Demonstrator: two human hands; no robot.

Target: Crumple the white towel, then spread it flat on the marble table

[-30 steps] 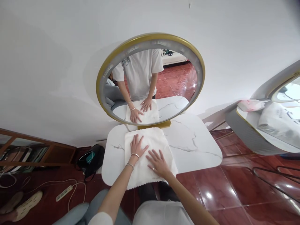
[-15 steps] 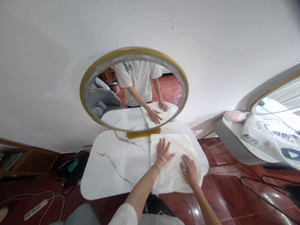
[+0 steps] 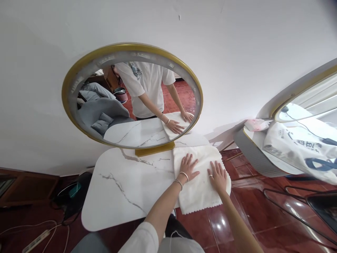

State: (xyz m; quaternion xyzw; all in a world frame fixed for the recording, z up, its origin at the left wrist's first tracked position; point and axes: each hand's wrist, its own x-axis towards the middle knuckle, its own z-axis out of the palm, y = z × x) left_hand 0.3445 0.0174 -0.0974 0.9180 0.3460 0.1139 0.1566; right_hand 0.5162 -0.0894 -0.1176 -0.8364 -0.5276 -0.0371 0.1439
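A white cloth [image 3: 201, 189] with scalloped edges lies spread over the right end of the marbled white tabletop [image 3: 113, 196], its lower edge reaching past the table's front. My left hand [image 3: 189, 168] rests flat on the cloth's upper left part, fingers spread, bracelets at the wrist. Flat on the upper right part lies my right hand [image 3: 218, 176], a ring on one finger and the fingers slightly apart. Behind the table stands an oval mirror [image 3: 131, 46] with a gold frame, which reflects both arms and the cloth.
At the right, a second table [image 3: 259, 154] holds a pink packet [image 3: 256, 124] and a printed white bag [image 3: 292, 140] beside another mirror. A power strip [image 3: 36, 241] and cables lie on the floor at lower left. A grey seat [image 3: 89, 243] is at the front edge.
The cloth and both my hands have shifted right along the tabletop, leaving more marble showing on the left. The view has also turned, so the mirror sits further left.
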